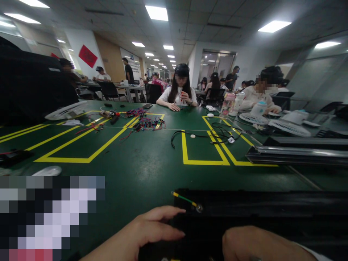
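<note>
left hand (152, 228) fingers on black bar (261, 206) edge | right hand (261, 244) resting on bar | green-yellow wire (186, 199) at bar's corner | green bench (141, 170)

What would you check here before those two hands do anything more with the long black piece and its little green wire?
1. Left hand on the black piece: ok, its fingers lie against the left end.
2. Right hand placed: ok, it rests on the piece's near side; a grip cannot be told.
3. Green and yellow wire free: ok, it sticks out from the piece's top with a small metal end, touched by neither hand.
4. Green table just ahead of the piece: ok, bare mat.
5. Tangle of coloured wires and black cable: ok, both lie far off.
6. What the piece is fastened to: cannot tell.
</note>
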The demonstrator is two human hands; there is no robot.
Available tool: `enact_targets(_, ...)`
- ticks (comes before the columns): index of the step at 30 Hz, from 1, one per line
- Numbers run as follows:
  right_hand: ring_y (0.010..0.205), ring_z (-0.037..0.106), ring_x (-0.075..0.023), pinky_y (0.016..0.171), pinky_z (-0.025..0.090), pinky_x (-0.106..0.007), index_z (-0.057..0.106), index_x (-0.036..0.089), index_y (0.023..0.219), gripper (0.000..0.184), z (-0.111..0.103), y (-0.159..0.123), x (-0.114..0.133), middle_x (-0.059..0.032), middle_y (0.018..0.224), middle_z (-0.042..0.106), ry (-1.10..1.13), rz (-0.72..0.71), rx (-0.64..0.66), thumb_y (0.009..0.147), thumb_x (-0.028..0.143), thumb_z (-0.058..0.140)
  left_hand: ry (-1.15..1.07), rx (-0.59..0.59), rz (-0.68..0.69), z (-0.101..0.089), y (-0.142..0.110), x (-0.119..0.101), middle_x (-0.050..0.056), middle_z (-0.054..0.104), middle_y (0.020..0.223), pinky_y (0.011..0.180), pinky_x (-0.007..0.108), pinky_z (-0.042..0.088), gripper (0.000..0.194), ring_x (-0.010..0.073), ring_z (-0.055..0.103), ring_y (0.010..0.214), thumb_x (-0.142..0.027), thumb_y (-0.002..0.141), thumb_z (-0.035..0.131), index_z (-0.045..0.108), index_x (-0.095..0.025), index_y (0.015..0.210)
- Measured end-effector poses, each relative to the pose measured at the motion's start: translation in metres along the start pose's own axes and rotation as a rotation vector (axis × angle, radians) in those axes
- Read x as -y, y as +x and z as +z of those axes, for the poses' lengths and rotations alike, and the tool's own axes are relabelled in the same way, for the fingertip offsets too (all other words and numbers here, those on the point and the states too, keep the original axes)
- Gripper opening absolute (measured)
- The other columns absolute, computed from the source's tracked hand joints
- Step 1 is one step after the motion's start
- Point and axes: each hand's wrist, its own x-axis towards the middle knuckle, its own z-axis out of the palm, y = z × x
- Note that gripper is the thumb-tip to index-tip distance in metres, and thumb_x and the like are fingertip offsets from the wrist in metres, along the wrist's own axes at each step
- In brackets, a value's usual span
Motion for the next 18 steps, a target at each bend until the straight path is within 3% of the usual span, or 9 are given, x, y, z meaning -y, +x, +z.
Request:
enact_targets(3, 0.036, 0.032, -0.0079, 0.035, 0.014, -0.019, 0.048, 0.021, 0.048, 0.040, -0.001, 0.005, 0.000, 0.0088, 0.042, 0.036, -0.145, -0.054, 0.051, 0.075, 0.016, 0.077, 0.005, 0.002, 0.003, 0.000, 0.000, -0.001, 0.007, 0.054, 0.156, 0.113, 0.043, 0.048, 0.043, 0.0309, 0.058, 0.139, -0.042, 0.101, 0.070, 0.064, -0.039, 0.143)
enact_targets(6, 0.029, 0.027, -0.0063, 0.032, 0.002, -0.021, 0.048, 0.020, 0.048, 0.047, 0.003, 0.013, -0.011, 0.0099, 0.041, 0.031, -0.334, -0.200, -0.056, 0.075, 0.025, 0.087, 0.019, -0.001, -0.006, 0.000, 0.000, -0.001, 0.007, 0.055, 0.156, 0.113, 0.042, 0.048, 0.042, 0.0308, 0.058, 0.139, -0.042, 0.101, 0.070, 0.065, -0.038, 0.142)
enact_targets(9, 0.030, 0.025, -0.0057, 0.034, 0.002, -0.022, 0.052, 0.020, 0.053, 0.044, 0.005, 0.018, -0.024, 0.0104, 0.046, 0.032, -0.406, -0.338, -0.089, 0.079, 0.031, 0.086, 0.029, 0.006, -0.015, -0.001, -0.002, 0.002, 0.008, 0.055, 0.156, 0.114, 0.042, 0.047, 0.042, 0.0313, 0.058, 0.139, -0.042, 0.101, 0.070, 0.065, -0.037, 0.142)
enact_targets(12, 0.039, 0.039, -0.0086, 0.036, 0.017, -0.020, 0.062, 0.023, 0.061, 0.031, 0.000, 0.013, -0.030, 0.0088, 0.051, 0.046, -0.400, -0.410, -0.013, 0.084, 0.034, 0.080, 0.035, 0.008, -0.015, -0.002, -0.003, 0.005, 0.008, 0.054, 0.157, 0.114, 0.041, 0.047, 0.045, 0.0316, 0.058, 0.139, -0.042, 0.099, 0.072, 0.064, -0.037, 0.143)
enact_targets(15, 0.059, 0.066, -0.0151, 0.052, 0.043, -0.021, 0.072, 0.027, 0.082, 0.015, -0.008, 0.000, -0.035, 0.0024, 0.074, 0.074, -0.265, -0.434, -0.090, 0.093, 0.036, 0.068, 0.028, -0.003, -0.022, -0.002, -0.003, 0.005, 0.006, 0.055, 0.157, 0.113, 0.040, 0.048, 0.044, 0.0304, 0.059, 0.138, -0.042, 0.099, 0.073, 0.064, -0.039, 0.143)
enact_targets(18, 0.057, 0.069, -0.0171, 0.050, 0.046, -0.021, 0.069, 0.028, 0.088, 0.017, -0.011, -0.012, -0.045, 0.0003, 0.074, 0.078, -0.075, -0.473, -0.159, 0.093, 0.044, 0.066, 0.022, -0.007, -0.046, -0.002, -0.003, 0.002, 0.005, 0.056, 0.156, 0.112, 0.040, 0.049, 0.043, 0.0294, 0.060, 0.138, -0.039, 0.099, 0.074, 0.066, -0.040, 0.141)
